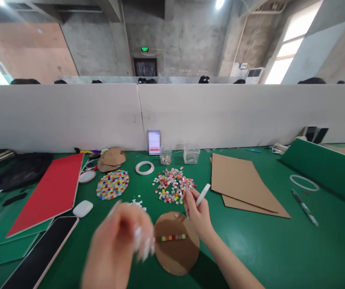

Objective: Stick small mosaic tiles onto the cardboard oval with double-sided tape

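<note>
A round brown cork disc point(176, 253) lies on the green table point(250, 249) with a short row of coloured mosaic tiles point(170, 238) across its middle. My right hand point(198, 214) is closed round a white pen-like stick point(203, 194) and reaches to the edge of a loose pile of small mosaic tiles point(174, 184). My left hand point(121, 245) is raised just left of the disc and is smeared by motion, its fingers curled down; whether it holds anything is unclear. A finished round mosaic coaster point(113, 184) lies further left.
Brown cardboard sheets point(244, 184) lie to the right, a red board point(52, 188) and a black tablet point(39, 257) to the left. A tape roll point(144, 167), two clear tubs point(191, 153), a white mouse point(82, 208) and stacked cork discs point(112, 158) stand near a white partition point(190, 116).
</note>
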Demonstrator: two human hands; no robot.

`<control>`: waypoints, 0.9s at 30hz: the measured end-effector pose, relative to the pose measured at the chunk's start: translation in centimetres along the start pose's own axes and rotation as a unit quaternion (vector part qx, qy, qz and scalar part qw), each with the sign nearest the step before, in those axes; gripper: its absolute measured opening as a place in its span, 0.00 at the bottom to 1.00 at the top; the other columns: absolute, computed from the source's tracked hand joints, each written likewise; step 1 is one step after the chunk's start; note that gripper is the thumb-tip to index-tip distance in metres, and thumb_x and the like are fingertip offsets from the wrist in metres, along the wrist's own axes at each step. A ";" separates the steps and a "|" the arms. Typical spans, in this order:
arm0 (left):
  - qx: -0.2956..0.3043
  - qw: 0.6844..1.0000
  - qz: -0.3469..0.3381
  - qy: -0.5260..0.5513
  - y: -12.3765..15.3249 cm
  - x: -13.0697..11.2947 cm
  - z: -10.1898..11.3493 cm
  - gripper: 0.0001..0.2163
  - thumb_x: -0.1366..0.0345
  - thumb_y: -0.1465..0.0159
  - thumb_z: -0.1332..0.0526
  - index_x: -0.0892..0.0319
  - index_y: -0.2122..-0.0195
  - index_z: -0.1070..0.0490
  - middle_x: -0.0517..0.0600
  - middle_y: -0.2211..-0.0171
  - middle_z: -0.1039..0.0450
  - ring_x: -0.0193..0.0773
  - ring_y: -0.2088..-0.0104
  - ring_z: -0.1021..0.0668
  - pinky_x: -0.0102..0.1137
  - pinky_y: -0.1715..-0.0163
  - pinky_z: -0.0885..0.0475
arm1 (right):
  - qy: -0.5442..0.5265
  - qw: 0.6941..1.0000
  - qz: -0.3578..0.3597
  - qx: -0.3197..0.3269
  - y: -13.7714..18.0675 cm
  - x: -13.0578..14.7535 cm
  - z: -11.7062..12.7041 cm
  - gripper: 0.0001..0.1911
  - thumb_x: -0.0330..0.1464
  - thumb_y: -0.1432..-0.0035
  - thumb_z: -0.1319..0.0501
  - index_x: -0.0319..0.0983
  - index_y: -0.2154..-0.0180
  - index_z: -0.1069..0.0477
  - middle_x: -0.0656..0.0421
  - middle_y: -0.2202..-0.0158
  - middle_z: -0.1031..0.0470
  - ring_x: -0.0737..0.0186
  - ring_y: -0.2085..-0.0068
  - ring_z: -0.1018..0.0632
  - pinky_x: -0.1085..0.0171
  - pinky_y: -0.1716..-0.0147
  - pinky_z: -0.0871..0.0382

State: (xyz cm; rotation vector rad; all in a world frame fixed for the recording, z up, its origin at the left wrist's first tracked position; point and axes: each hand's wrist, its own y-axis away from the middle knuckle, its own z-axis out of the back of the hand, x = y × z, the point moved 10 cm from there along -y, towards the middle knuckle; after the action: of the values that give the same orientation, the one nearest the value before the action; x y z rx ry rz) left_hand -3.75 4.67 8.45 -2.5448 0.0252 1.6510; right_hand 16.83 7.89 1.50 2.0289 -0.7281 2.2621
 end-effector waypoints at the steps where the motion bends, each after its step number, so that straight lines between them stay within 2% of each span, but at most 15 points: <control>1: 0.054 0.997 0.048 0.041 -0.7 1.6 -1.7 0.19 0.51 0.39 0.44 0.61 0.78 0.29 0.51 0.80 0.31 0.39 0.76 0.27 0.33 0.72 0.30 | -0.035 0.999 -0.009 -0.010 0.3 0.3 0.1 0.17 0.42 0.36 0.52 0.40 0.74 0.41 0.69 0.83 0.50 0.71 0.83 0.45 0.70 0.85 0.52; 3: 0.125 0.971 0.148 0.140 -1.5 5.1 -3.8 0.21 0.51 0.35 0.50 0.62 0.64 0.25 0.56 0.65 0.24 0.43 0.60 0.24 0.36 0.57 0.31 | -0.052 0.998 0.014 -0.028 1.0 1.2 0.3 0.15 0.40 0.37 0.49 0.39 0.74 0.39 0.68 0.82 0.46 0.71 0.82 0.43 0.71 0.84 0.48; 4: 0.150 0.955 0.177 0.182 -1.8 6.5 -4.3 0.24 0.51 0.34 0.54 0.63 0.55 0.27 0.58 0.56 0.26 0.45 0.51 0.28 0.36 0.50 0.35 | -0.051 0.997 0.032 -0.041 1.2 1.5 0.5 0.15 0.39 0.37 0.49 0.39 0.74 0.38 0.67 0.81 0.44 0.71 0.81 0.42 0.71 0.83 0.46; 6: 0.195 0.922 0.216 0.255 -1.8 8.6 -4.8 0.28 0.50 0.33 0.60 0.65 0.46 0.34 0.59 0.45 0.35 0.45 0.41 0.37 0.38 0.42 0.44 | -0.051 0.993 0.075 -0.074 1.8 1.7 1.2 0.13 0.37 0.37 0.49 0.39 0.72 0.38 0.66 0.80 0.41 0.71 0.81 0.40 0.70 0.83 0.44; 9: 0.247 0.881 0.253 0.314 -1.1 10.4 -4.9 0.30 0.49 0.33 0.63 0.66 0.42 0.38 0.57 0.39 0.43 0.44 0.37 0.45 0.39 0.38 0.55 | -0.014 0.982 0.146 -0.118 2.7 2.1 2.0 0.08 0.34 0.37 0.49 0.40 0.69 0.37 0.64 0.78 0.38 0.69 0.80 0.37 0.70 0.81 0.42; 12: 0.279 0.859 0.283 0.321 0.2 11.8 -5.6 0.30 0.49 0.33 0.64 0.65 0.42 0.39 0.57 0.39 0.43 0.45 0.37 0.46 0.40 0.37 0.59 | 0.084 0.968 0.214 -0.105 3.2 3.6 1.4 0.06 0.30 0.39 0.47 0.40 0.69 0.37 0.64 0.77 0.37 0.68 0.78 0.35 0.68 0.79 0.40; 15: 0.317 0.859 0.291 0.279 1.6 13.0 -6.7 0.27 0.50 0.32 0.60 0.62 0.40 0.42 0.54 0.37 0.47 0.44 0.36 0.50 0.40 0.37 0.62 | 0.227 0.936 0.263 -0.052 3.2 5.0 -0.4 0.05 0.29 0.42 0.43 0.40 0.71 0.37 0.63 0.77 0.35 0.67 0.77 0.35 0.67 0.77 0.41; 17: 0.343 0.868 0.273 0.232 2.2 13.2 -7.0 0.26 0.50 0.33 0.56 0.59 0.38 0.45 0.51 0.35 0.52 0.43 0.35 0.54 0.40 0.37 0.62 | 0.281 0.920 0.271 -0.045 2.9 5.2 -0.8 0.07 0.29 0.41 0.44 0.40 0.72 0.38 0.63 0.79 0.36 0.66 0.77 0.35 0.66 0.77 0.42; 19: 0.361 0.877 0.257 0.187 2.6 13.2 -7.0 0.26 0.50 0.33 0.54 0.55 0.38 0.47 0.48 0.34 0.56 0.42 0.35 0.55 0.40 0.37 0.62 | 0.284 0.928 0.234 -0.056 2.1 4.5 -0.1 0.08 0.30 0.40 0.45 0.39 0.72 0.37 0.62 0.78 0.35 0.66 0.76 0.35 0.66 0.76 0.42; 22: 0.387 0.875 0.258 0.135 3.1 12.8 -6.8 0.25 0.49 0.34 0.53 0.51 0.38 0.47 0.46 0.34 0.56 0.42 0.35 0.53 0.39 0.36 0.60 | 0.209 0.968 0.106 -0.084 0.4 1.9 2.1 0.10 0.35 0.38 0.47 0.39 0.71 0.37 0.63 0.78 0.37 0.67 0.77 0.35 0.67 0.77 0.42; 25: 0.394 0.877 0.259 0.089 2.7 12.5 -6.6 0.25 0.49 0.34 0.52 0.54 0.39 0.43 0.51 0.36 0.48 0.44 0.36 0.47 0.40 0.37 0.54 | 0.075 0.991 -0.015 -0.112 -0.7 -0.8 3.9 0.17 0.42 0.38 0.48 0.39 0.74 0.37 0.66 0.82 0.43 0.70 0.81 0.40 0.69 0.82 0.47; 27: 0.346 0.901 0.253 0.064 1.4 12.5 -5.8 0.21 0.52 0.34 0.50 0.56 0.43 0.38 0.53 0.41 0.39 0.44 0.40 0.38 0.40 0.40 0.46 | -0.022 0.992 -0.090 -0.087 -0.9 -2.3 3.5 0.20 0.45 0.39 0.47 0.38 0.75 0.35 0.67 0.83 0.44 0.72 0.82 0.42 0.70 0.84 0.50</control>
State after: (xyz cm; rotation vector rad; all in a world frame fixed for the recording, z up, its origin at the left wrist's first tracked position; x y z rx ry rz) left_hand 6.53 3.25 -0.73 -2.1498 1.1482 1.2495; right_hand 20.79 8.13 -0.23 1.9823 -0.6879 1.9885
